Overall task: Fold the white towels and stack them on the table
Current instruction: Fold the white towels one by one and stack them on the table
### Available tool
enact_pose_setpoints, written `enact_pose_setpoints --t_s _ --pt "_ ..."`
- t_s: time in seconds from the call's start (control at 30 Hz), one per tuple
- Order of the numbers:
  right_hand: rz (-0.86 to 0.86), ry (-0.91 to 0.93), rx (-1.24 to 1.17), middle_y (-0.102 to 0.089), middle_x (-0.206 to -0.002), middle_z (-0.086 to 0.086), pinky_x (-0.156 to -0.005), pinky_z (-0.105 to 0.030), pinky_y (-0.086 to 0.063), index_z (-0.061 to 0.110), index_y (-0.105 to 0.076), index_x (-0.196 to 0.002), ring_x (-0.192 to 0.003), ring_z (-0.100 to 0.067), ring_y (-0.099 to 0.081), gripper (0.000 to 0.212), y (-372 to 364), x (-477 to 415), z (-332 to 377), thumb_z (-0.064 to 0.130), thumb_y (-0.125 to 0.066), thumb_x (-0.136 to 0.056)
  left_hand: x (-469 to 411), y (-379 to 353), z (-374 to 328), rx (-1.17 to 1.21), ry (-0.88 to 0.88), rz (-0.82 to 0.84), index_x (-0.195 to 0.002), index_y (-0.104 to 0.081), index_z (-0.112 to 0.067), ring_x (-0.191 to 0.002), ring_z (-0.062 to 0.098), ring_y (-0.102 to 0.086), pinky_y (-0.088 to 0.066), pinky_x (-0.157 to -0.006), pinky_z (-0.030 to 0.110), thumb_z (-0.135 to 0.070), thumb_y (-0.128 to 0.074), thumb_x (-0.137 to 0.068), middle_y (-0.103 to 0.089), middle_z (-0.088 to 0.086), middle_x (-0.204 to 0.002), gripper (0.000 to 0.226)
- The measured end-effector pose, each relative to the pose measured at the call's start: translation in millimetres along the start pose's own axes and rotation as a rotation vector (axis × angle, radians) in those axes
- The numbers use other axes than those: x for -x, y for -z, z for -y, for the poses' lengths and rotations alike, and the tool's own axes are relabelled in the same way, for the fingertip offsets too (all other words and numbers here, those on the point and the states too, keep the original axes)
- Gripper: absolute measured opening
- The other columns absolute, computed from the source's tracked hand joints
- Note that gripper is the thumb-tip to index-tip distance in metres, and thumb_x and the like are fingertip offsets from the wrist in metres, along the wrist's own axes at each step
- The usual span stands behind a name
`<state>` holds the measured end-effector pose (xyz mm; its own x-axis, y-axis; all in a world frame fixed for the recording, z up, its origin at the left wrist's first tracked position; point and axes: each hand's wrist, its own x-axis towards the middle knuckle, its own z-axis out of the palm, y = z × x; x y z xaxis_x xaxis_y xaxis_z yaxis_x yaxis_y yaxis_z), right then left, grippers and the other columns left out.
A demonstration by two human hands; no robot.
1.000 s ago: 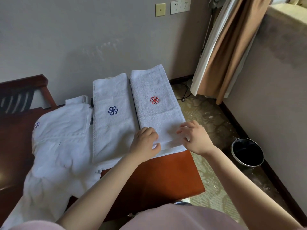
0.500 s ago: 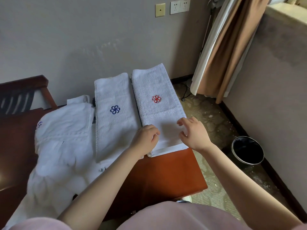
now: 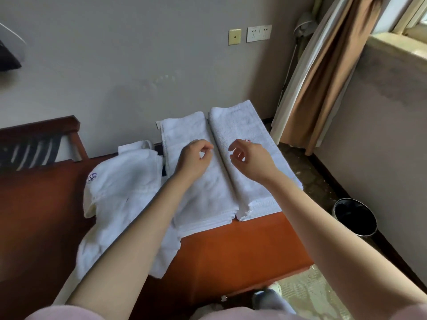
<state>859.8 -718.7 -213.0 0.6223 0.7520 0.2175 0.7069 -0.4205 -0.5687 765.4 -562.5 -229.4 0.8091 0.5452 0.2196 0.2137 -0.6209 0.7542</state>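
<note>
Two folded white towels lie side by side on the wooden table [image 3: 231, 248]. My left hand [image 3: 194, 161] hovers over the middle of the left folded towel [image 3: 203, 199], covering its blue logo. My right hand [image 3: 250, 158] hovers over the right folded towel [image 3: 240, 125], with a bit of its red logo showing past the fingers. Both hands have loosely curled fingers and hold nothing. To the left sprawls a rumpled heap of unfolded white towels [image 3: 122, 195] with a small blue logo, part of it hanging over the table's front edge.
A dark wooden chair [image 3: 39, 139] stands at the left against the wall. A black waste bin [image 3: 355, 215] sits on the floor to the right of the table. Brown and white curtains [image 3: 323, 77] hang at the back right, below the window sill.
Both hands left the near end of the right folded towel and rose away from me to the towels' middles. The left hand now hangs over the left towel.
</note>
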Motion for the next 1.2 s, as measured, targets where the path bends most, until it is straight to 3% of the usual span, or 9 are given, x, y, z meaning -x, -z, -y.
enact_pose_setpoints --t_s 0.2,0.43,0.53,0.63,0.77,0.87,1.0,1.1,1.2 --pt "0.152 0.041 -0.014 -0.071 -0.095 -0.001 -0.077 -0.037 -0.050 0.013 -0.051 -0.128 -0.092 -0.023 -0.063 0.040 -25.2 -26.6 51.4 0.017 -0.058 -0.089 13.5 63.2 30.5 -0.036 0.174 -0.054 -0.104 -0.066 -0.008 -0.091 0.012 -0.055 -0.036 -0.073 0.012 -0.006 -0.052 -0.090 -0.062 0.000 -0.104 0.020" --pt "0.476 0.160 -0.008 -0.067 -0.106 -0.003 -0.084 -0.031 -0.046 0.017 -0.060 -0.116 -0.103 -0.022 -0.058 0.026 -69.2 -47.9 92.7 0.024 -0.058 -0.091 70.1 136.6 73.0 -0.161 0.518 -0.039 -0.109 -0.064 -0.013 -0.096 0.016 -0.054 -0.046 -0.079 0.026 -0.012 -0.052 -0.092 -0.058 -0.002 -0.103 0.021" --pt "0.553 0.188 0.037 -0.065 -0.114 -0.005 -0.078 -0.027 -0.038 0.015 -0.061 -0.116 -0.109 -0.024 -0.056 0.027 -91.0 -44.0 106.2 0.026 -0.060 -0.091 91.4 162.8 90.4 -0.316 0.600 0.099 -0.094 -0.061 -0.021 -0.082 0.018 -0.048 -0.040 -0.073 0.027 -0.012 -0.053 -0.090 -0.053 0.002 -0.090 0.012" --pt "0.633 0.149 0.051 -0.061 -0.123 -0.008 -0.086 -0.029 -0.042 0.014 -0.060 -0.118 -0.111 -0.024 -0.056 0.030 -108.7 -36.6 116.3 0.028 -0.061 -0.091 110.2 179.5 110.8 -0.291 0.693 0.178 -0.084 -0.053 -0.013 -0.080 0.018 -0.045 -0.034 -0.071 0.027 -0.013 -0.054 -0.089 -0.049 0.009 -0.086 0.004" --pt "0.742 0.100 0.159 -0.055 -0.132 -0.007 -0.094 -0.031 -0.039 0.012 -0.057 -0.124 -0.121 -0.024 -0.049 0.036 -128.1 -33.7 131.2 0.030 -0.059 -0.093 124.5 188.8 138.2 -0.339 0.702 0.313 -0.069 -0.049 -0.012 -0.077 0.019 -0.044 -0.032 -0.069 0.028 -0.015 -0.055 -0.089 -0.047 0.010 -0.079 0.020" --pt "0.752 0.056 0.230 -0.055 -0.129 -0.010 -0.087 -0.030 -0.040 0.009 -0.058 -0.124 -0.117 -0.026 -0.051 0.037 -151.5 -39.3 147.2 0.031 -0.057 -0.094 124.5 197.7 166.5 -0.415 0.668 0.409 -0.061 -0.053 -0.012 -0.072 0.021 -0.048 -0.034 -0.063 0.028 -0.020 -0.056 -0.088 -0.050 0.007 -0.071 0.028" --pt "0.703 -0.071 0.228 -0.056 -0.127 -0.013 -0.086 -0.032 -0.042 0.011 -0.053 -0.128 -0.114 -0.029 -0.052 0.043 -194.9 -50.8 171.0 0.034 -0.058 -0.093 114.0 220.7 211.7 -0.426 0.594 0.350 -0.060 -0.054 -0.018 -0.075 0.021 -0.053 -0.036 -0.060 0.026 -0.023 -0.055 -0.088 -0.055 0.001 -0.071 0.029" --pt "0.607 -0.150 0.196 -0.048 -0.137 -0.013 -0.093 -0.035 -0.042 0.014 -0.040 -0.140 -0.123 -0.031 -0.047 0.061 -226.8 -60.4 187.0 0.040 -0.061 -0.090 103.7 237.6 239.4 -0.339 0.574 0.290 -0.081 -0.063 -0.019 -0.083 0.019 -0.056 -0.040 -0.065 0.025 -0.024 -0.057 -0.088 -0.062 -0.001 -0.086 0.010" --pt "0.558 -0.243 0.172 -0.042 -0.144 -0.012 -0.104 -0.041 -0.037 0.016 -0.031 -0.147 -0.131 -0.034 -0.039 0.073 -253.5 -60.3 197.1 0.048 -0.060 -0.088 92.5 245.2 259.0 -0.246 0.562 0.288 -0.110 -0.064 -0.016 -0.102 0.020 -0.058 -0.044 -0.082 0.025 -0.023 -0.057 -0.089 -0.063 0.002 -0.113 0.023"
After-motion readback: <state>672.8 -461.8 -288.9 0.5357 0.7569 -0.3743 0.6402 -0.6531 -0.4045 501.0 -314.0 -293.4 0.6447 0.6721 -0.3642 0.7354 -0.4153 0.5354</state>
